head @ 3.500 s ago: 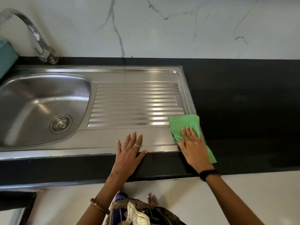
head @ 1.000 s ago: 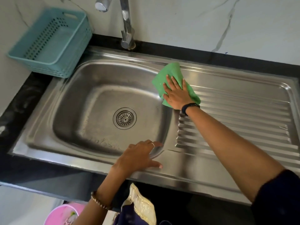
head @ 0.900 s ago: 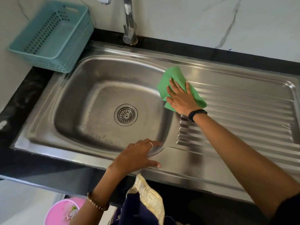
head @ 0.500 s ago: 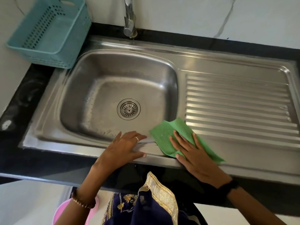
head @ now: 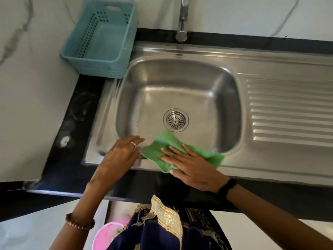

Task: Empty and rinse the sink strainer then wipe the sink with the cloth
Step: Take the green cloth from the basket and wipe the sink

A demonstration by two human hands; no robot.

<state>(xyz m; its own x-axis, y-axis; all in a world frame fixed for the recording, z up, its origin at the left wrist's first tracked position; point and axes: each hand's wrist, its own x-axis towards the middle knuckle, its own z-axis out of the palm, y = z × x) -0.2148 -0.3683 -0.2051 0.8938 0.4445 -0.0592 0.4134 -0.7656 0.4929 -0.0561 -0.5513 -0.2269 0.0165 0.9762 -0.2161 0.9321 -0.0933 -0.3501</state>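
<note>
No readable text, label, brand, number or sign shows anywhere in the frame.

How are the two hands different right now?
The right hand presses flat on the green cloth; the left hand touches no cloth, resting bare on the sink rim. The left wears a ring and bead bracelet; the right wears a black band. Both are flat on the front rim.
</note>
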